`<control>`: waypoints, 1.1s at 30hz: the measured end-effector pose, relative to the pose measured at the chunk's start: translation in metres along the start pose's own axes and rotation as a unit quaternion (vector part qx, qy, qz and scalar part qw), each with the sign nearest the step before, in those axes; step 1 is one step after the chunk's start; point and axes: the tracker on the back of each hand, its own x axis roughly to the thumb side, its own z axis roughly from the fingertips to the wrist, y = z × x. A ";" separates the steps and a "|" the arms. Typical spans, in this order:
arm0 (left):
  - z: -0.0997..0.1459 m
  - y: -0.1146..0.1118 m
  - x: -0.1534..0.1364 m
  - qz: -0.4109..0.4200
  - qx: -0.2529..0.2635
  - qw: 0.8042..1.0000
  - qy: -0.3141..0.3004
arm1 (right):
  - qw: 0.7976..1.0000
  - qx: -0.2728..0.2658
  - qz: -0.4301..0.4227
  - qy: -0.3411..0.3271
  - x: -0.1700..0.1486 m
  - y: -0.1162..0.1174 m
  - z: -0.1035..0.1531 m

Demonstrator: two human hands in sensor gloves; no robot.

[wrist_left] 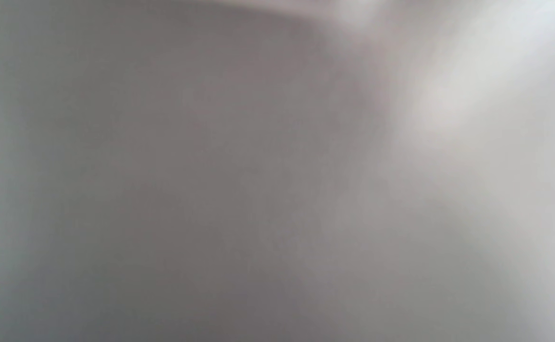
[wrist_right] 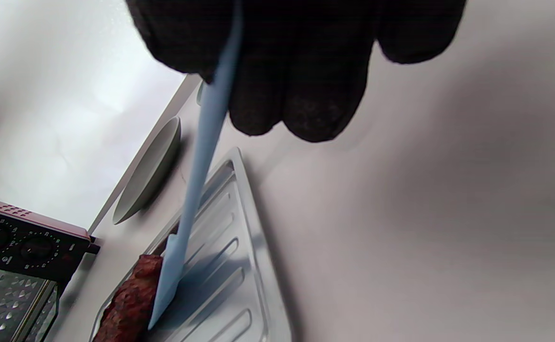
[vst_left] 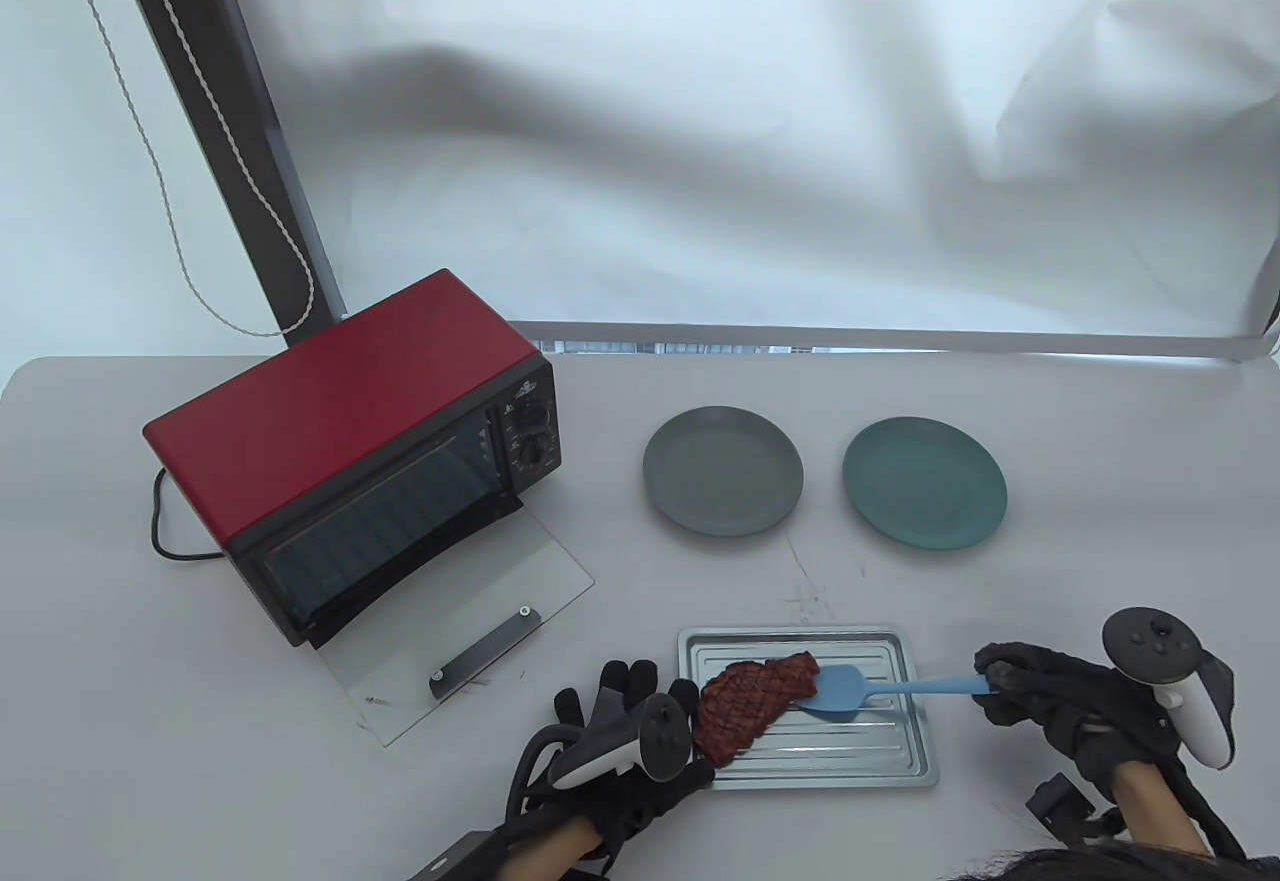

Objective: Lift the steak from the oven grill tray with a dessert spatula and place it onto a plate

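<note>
steak (vst_left: 745, 706): lies on left part of oven grill tray (vst_left: 880, 771), left end hanging over the tray edge, right end touching spatula blade
dessert spatula (vst_left: 850, 691): blue, blade on tray against the steak, handle runs right
right hand (vst_left: 1060, 706): fingers curled round spatula handle end
left hand (vst_left: 625, 741): fingers straight, resting at tray's left edge beside steak, holding nothing
grey plate (vst_left: 722, 471): behind tray, empty
teal plate (vst_left: 924, 484): just right of grey plate
red oven (vst_left: 350, 451): left on counter (vst_left: 1100, 541), glass door down
left wrist view: blurred, nothing to tell
</note>
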 end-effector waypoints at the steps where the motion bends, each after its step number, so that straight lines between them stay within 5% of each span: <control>1: 0.000 0.000 0.000 0.000 0.000 1.000 0.000 | 1.000 0.003 -0.001 -0.002 0.001 0.001 0.000; 16: 0.000 0.000 0.000 0.000 -0.001 1.000 -0.001 | 0.997 0.065 0.009 -0.042 0.018 0.033 -0.001; 33: 0.000 0.001 0.000 -0.001 -0.001 1.000 -0.002 | 0.996 0.057 0.033 -0.063 0.033 0.062 0.004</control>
